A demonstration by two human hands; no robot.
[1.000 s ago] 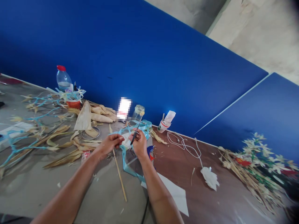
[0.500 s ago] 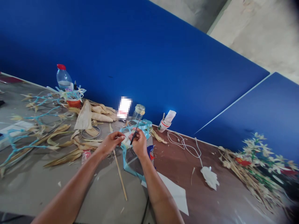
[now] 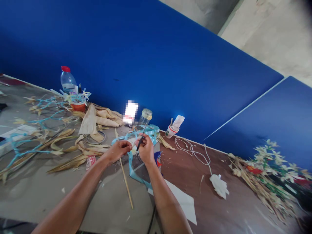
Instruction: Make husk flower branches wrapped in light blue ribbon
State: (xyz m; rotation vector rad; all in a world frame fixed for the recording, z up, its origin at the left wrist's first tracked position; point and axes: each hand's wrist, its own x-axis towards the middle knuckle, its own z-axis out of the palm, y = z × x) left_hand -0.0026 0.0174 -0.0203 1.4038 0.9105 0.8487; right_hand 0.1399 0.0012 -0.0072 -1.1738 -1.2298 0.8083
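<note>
My right hand (image 3: pixel 146 148) is closed around a thin stick (image 3: pixel 140 142), dark and thicker at its lower end. It slants up to a pale yellowish tip in front of a glass jar (image 3: pixel 145 116). Just to the left, my left hand (image 3: pixel 121 150) pinches thumb and fingers together; whatever lies in that pinch is too small to make out. Light blue ribbon (image 3: pixel 131 167) hangs in a strip between my wrists, and more of it lies in loops behind both hands. Below my left hand, a pale wooden stick (image 3: pixel 126 187) rests on the table.
Dried husks (image 3: pixel 87 122) and blue-wrapped stems (image 3: pixel 26 151) cover the left side, near a red-capped bottle (image 3: pixel 68 81). A bright phone screen (image 3: pixel 131 112) leans against the blue partition (image 3: pixel 146 58). Right are a paper cup (image 3: pixel 172 130), white cable (image 3: pixel 192 149) and artificial white flowers (image 3: pixel 275 159).
My hands stay close together in nearly the same pose. A bit of blue ribbon now shows left of my left hand. The whole view has shifted slightly.
</note>
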